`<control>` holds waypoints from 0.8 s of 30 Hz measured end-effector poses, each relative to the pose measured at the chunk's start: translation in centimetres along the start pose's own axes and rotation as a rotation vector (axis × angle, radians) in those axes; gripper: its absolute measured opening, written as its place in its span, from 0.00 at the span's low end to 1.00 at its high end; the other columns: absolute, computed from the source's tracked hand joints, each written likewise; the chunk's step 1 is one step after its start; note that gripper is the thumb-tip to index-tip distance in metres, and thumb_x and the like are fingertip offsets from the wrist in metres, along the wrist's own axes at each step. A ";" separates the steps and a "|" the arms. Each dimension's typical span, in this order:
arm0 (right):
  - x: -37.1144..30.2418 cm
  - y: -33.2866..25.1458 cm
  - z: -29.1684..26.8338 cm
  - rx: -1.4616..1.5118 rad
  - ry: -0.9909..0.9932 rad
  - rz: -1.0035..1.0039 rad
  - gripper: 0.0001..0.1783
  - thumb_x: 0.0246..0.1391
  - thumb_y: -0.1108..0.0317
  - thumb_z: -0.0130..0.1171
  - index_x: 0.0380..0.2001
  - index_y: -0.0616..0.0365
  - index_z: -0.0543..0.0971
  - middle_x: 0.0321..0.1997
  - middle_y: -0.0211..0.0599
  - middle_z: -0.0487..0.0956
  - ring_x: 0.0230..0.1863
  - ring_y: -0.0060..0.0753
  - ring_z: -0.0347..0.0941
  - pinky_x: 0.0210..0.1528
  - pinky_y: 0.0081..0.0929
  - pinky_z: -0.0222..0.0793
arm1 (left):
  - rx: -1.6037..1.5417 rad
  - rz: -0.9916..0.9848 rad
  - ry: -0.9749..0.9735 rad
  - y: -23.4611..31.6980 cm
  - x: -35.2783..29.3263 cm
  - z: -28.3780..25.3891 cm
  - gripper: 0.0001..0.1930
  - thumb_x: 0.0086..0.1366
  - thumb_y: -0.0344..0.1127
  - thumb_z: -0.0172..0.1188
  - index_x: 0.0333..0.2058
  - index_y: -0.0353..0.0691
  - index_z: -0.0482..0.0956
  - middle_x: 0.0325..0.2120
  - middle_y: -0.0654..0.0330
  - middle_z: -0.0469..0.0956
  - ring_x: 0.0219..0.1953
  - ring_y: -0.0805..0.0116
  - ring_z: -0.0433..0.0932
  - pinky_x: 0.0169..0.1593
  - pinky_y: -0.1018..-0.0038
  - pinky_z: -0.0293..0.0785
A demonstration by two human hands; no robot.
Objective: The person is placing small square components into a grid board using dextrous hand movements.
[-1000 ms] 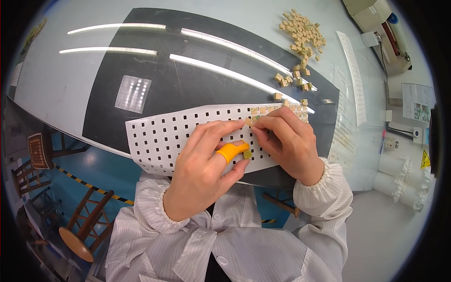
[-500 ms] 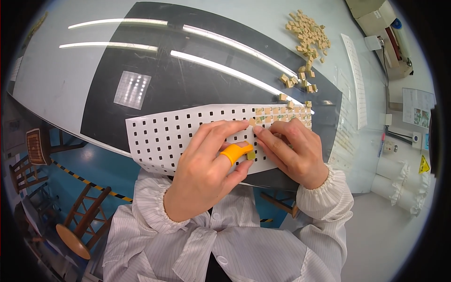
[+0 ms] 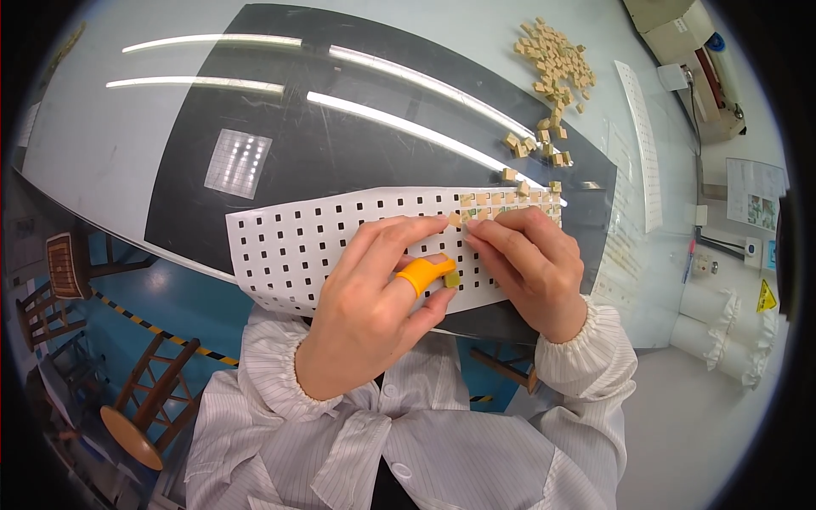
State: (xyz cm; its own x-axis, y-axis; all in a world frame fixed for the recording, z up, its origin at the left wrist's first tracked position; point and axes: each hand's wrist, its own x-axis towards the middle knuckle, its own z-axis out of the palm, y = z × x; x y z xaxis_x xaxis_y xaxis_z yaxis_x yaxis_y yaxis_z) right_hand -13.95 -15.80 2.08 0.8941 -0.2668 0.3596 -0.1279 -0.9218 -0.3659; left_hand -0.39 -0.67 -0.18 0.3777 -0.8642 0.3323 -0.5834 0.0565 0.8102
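Note:
A white sheet [image 3: 293, 242] with rows of black square marks lies across the dark mat. Small tan square pieces [image 3: 510, 201] cover marks at its right end. My left hand [image 3: 370, 306] wears a yellow finger cot [image 3: 422, 274] and pinches a small yellow-green block [image 3: 452, 280] between thumb and finger. Its index fingertip rests by a tan square [image 3: 455, 220] at the edge of the covered part. My right hand [image 3: 540, 276] is closed in a pinch on the sheet, just right of that square. Whatever lies between its fingertips is hidden.
Several loose blocks [image 3: 520, 146] trail from a heap [image 3: 557, 64] at the far right to the sheet's far edge. A silvery gridded square [image 3: 238, 161] lies on the mat [image 3: 340, 144] at left. Another marked white strip [image 3: 639, 144] lies at right, near a beige machine [image 3: 688, 68].
My right fingertips have shifted slightly up and right on the sheet. My left hand keeps nearly the same place, with the yellow-green block still pinched.

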 end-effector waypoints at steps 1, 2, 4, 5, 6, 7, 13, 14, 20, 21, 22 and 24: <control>0.1 -0.2 0.1 -0.002 -0.001 0.000 0.12 0.42 0.78 0.70 0.34 0.60 0.83 0.30 0.35 0.78 0.27 0.28 0.76 0.26 0.21 0.71 | -0.006 -0.001 0.005 0.0 0.0 0.0 0.14 0.44 0.24 0.73 0.32 0.30 0.83 0.47 0.55 0.77 0.48 0.57 0.76 0.40 0.72 0.79; 0.1 -0.4 0.3 0.033 0.003 0.091 0.11 0.43 0.76 0.70 0.34 0.59 0.83 0.30 0.34 0.78 0.26 0.29 0.76 0.26 0.23 0.72 | -0.008 -0.001 0.005 0.0 -0.1 -0.1 0.14 0.44 0.24 0.73 0.32 0.30 0.83 0.47 0.55 0.77 0.48 0.57 0.76 0.40 0.72 0.79; 0.3 -0.8 0.5 0.071 0.008 0.182 0.11 0.44 0.74 0.70 0.34 0.59 0.82 0.30 0.34 0.77 0.26 0.30 0.76 0.26 0.24 0.72 | -0.014 -0.006 0.001 0.0 0.0 -0.1 0.15 0.44 0.24 0.73 0.33 0.30 0.83 0.47 0.55 0.77 0.48 0.57 0.76 0.40 0.72 0.79; 0.5 -1.0 0.6 0.102 0.012 0.231 0.11 0.44 0.74 0.70 0.34 0.59 0.82 0.30 0.34 0.77 0.26 0.30 0.75 0.26 0.24 0.72 | -0.014 -0.006 0.001 0.0 0.0 -0.2 0.15 0.44 0.24 0.73 0.33 0.30 0.83 0.47 0.55 0.77 0.48 0.57 0.76 0.40 0.72 0.79; 0.7 -1.3 0.6 0.133 0.016 0.280 0.11 0.44 0.74 0.70 0.34 0.59 0.82 0.30 0.34 0.77 0.26 0.31 0.75 0.26 0.25 0.72 | -0.020 -0.006 0.003 0.0 0.1 -0.2 0.15 0.43 0.24 0.73 0.34 0.30 0.83 0.47 0.54 0.77 0.48 0.57 0.76 0.40 0.72 0.78; 0.8 -1.5 0.7 0.132 0.016 0.280 0.11 0.44 0.74 0.70 0.34 0.59 0.82 0.30 0.34 0.77 0.26 0.31 0.75 0.26 0.25 0.72 | -0.027 -0.005 0.005 0.0 0.1 -0.2 0.16 0.43 0.24 0.73 0.34 0.29 0.83 0.47 0.54 0.77 0.48 0.57 0.76 0.40 0.72 0.78; 1.0 -1.8 0.7 0.139 -0.005 0.295 0.10 0.45 0.75 0.70 0.34 0.60 0.82 0.30 0.34 0.77 0.25 0.31 0.76 0.26 0.25 0.72 | -0.058 -0.001 0.022 -0.1 -0.1 -0.2 0.17 0.43 0.24 0.73 0.34 0.28 0.82 0.47 0.52 0.77 0.47 0.57 0.77 0.40 0.72 0.77; 1.0 -1.8 0.7 0.161 -0.007 0.299 0.10 0.45 0.75 0.70 0.34 0.60 0.82 0.30 0.34 0.77 0.25 0.31 0.76 0.26 0.25 0.72 | -0.058 -0.001 0.023 -0.1 -0.1 -0.3 0.17 0.43 0.24 0.73 0.34 0.28 0.82 0.47 0.52 0.77 0.47 0.57 0.77 0.40 0.72 0.77; 1.2 -2.0 0.3 0.244 -0.056 0.370 0.09 0.46 0.76 0.69 0.33 0.61 0.82 0.30 0.33 0.77 0.25 0.27 0.76 0.26 0.22 0.72 | -0.057 -0.004 0.014 -0.1 0.0 -0.3 0.17 0.43 0.24 0.73 0.34 0.28 0.82 0.48 0.51 0.77 0.46 0.58 0.77 0.41 0.72 0.78; 1.2 -2.0 0.3 0.261 -0.061 0.385 0.09 0.47 0.76 0.69 0.33 0.61 0.82 0.30 0.33 0.77 0.25 0.26 0.76 0.26 0.21 0.72 | -0.063 -0.006 0.019 -0.1 -0.1 -0.3 0.17 0.43 0.24 0.73 0.34 0.27 0.82 0.48 0.51 0.77 0.46 0.58 0.77 0.41 0.72 0.78; 1.2 -1.9 0.3 0.261 -0.060 0.386 0.09 0.47 0.76 0.69 0.33 0.61 0.82 0.30 0.33 0.77 0.25 0.26 0.76 0.26 0.21 0.72 | -0.070 -0.008 0.025 -0.1 -0.1 -0.3 0.17 0.43 0.24 0.73 0.34 0.27 0.82 0.48 0.51 0.76 0.46 0.58 0.77 0.42 0.72 0.78; 1.3 -1.9 0.2 0.276 -0.065 0.379 0.09 0.47 0.76 0.69 0.34 0.61 0.82 0.30 0.33 0.77 0.25 0.25 0.75 0.26 0.20 0.72 | -0.071 -0.008 0.029 -0.1 -0.1 -0.3 0.17 0.43 0.24 0.73 0.34 0.27 0.82 0.48 0.51 0.76 0.46 0.58 0.77 0.42 0.72 0.78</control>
State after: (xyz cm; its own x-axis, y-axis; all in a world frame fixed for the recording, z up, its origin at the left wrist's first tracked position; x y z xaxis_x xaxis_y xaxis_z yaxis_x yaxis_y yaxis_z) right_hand -12.51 -14.37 3.06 0.8324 -0.5441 0.1053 -0.3398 -0.6512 -0.6786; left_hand -0.18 -0.48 -0.14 0.4041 -0.8498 0.3385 -0.5280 0.0855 0.8449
